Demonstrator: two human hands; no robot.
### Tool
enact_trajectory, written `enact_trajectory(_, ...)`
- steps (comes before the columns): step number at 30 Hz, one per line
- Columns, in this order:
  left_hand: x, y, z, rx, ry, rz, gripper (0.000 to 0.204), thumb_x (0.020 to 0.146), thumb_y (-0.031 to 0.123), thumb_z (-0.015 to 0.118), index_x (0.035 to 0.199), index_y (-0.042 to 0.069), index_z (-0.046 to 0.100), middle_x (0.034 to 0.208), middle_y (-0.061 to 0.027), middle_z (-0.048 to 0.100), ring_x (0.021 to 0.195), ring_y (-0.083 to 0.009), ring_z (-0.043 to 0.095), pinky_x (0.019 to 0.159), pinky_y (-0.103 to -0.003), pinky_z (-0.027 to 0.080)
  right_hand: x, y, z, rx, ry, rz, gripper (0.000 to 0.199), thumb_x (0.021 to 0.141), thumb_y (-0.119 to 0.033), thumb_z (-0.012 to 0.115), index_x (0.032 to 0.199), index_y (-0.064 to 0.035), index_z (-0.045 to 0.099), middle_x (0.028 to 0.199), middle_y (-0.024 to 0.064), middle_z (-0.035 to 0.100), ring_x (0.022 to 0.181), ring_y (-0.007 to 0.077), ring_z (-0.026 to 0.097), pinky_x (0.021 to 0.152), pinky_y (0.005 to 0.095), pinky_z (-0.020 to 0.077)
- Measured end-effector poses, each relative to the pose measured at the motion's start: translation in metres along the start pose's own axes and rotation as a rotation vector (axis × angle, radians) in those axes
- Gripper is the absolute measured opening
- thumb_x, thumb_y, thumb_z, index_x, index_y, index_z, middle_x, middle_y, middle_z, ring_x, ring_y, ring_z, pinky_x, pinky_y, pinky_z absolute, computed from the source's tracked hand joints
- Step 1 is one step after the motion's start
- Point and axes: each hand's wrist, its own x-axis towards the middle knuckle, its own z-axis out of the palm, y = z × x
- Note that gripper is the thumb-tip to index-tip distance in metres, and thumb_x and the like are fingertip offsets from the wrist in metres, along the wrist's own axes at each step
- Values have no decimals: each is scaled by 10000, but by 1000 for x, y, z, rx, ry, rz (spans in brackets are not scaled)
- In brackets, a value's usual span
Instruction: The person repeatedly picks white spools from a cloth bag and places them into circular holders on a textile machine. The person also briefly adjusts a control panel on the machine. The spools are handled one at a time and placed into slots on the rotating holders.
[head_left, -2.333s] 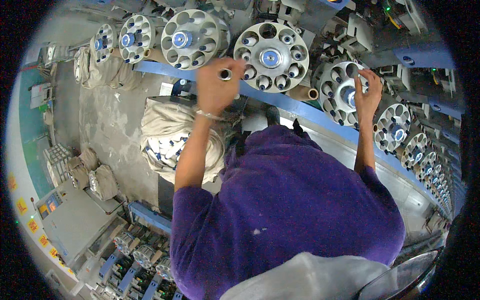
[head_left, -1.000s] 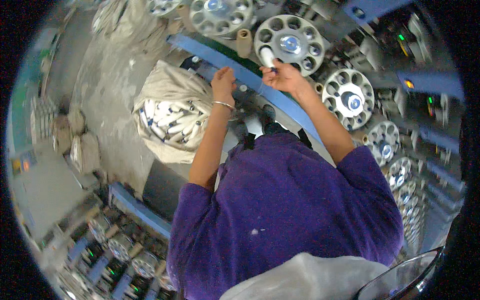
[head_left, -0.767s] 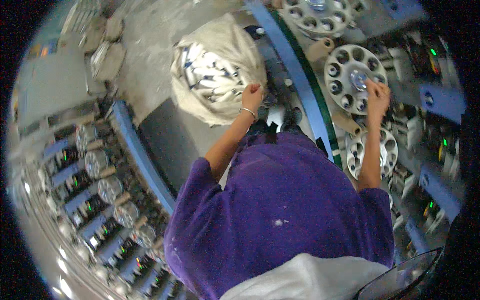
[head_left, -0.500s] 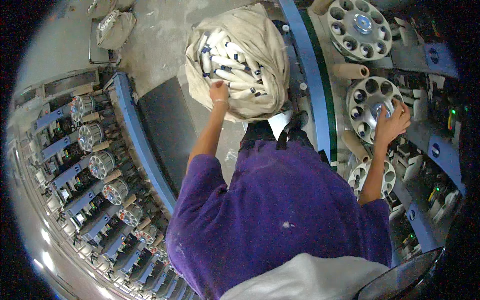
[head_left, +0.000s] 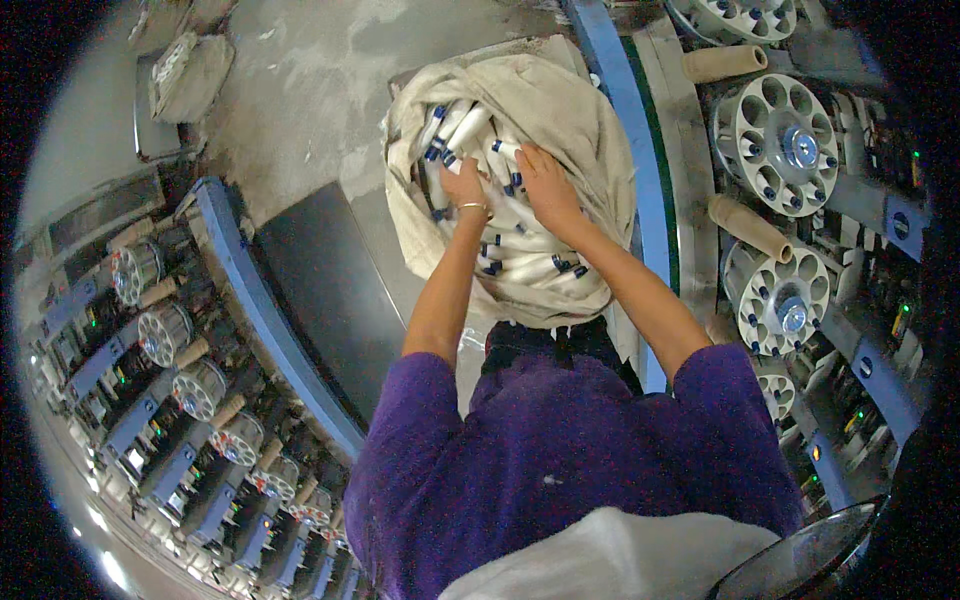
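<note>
A wide cream cloth sack (head_left: 560, 90) stands in front of me, filled with white yarn bobbins (head_left: 535, 270) with dark blue ends. Both my hands are inside its mouth. My left hand (head_left: 465, 187), a thin band at its wrist, is closed around a bobbin (head_left: 452, 160) whose blue end sticks out past the fingers. Close beside it on the right, my right hand (head_left: 550, 195) has its fingers bent over another bobbin (head_left: 508, 149), its blue end showing left of the fingertips. Parts of the bobbins under both palms are hidden.
On the right runs a machine with round bobbin magazines (head_left: 785, 145), brown paper cones (head_left: 750, 228) and a blue rail (head_left: 622, 110). Another machine row with a blue rail (head_left: 265, 300) is at left. A second sack (head_left: 190, 80) lies far left.
My right hand has left the round magazine on the right and come into the sack. My left hand has moved deeper among the bobbins. The view has shifted, so the sack appears lower.
</note>
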Motion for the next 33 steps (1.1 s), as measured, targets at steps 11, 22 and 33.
enact_trajectory(11,46,65,81,1649,-364,920,362,783,164,656,1076,-17,546,942,-190,657,943,-276,638,795,-385,521,-37,-11,-40,154,-350,-28,321,747,-40,599,1066,-59,624,980,82,602,1029,267,509,994,412,347)
enact_trajectory(22,20,61,30,783,-873,-104,555,756,185,737,1223,13,491,990,-135,652,910,-249,634,805,-367,509,-126,67,-188,1630,412,518,791,807,-46,671,1457,-61,221,1391,94,419,1027,158,545,890,313,486)
enact_trajectory(33,-275,166,113,208,-1563,-105,242,842,237,651,1000,54,638,1026,-48,637,747,-123,588,531,-247,491,-241,53,-255,1714,-106,556,316,964,-373,507,1067,-75,533,677,-61,416,476,22,343,386,193,262)
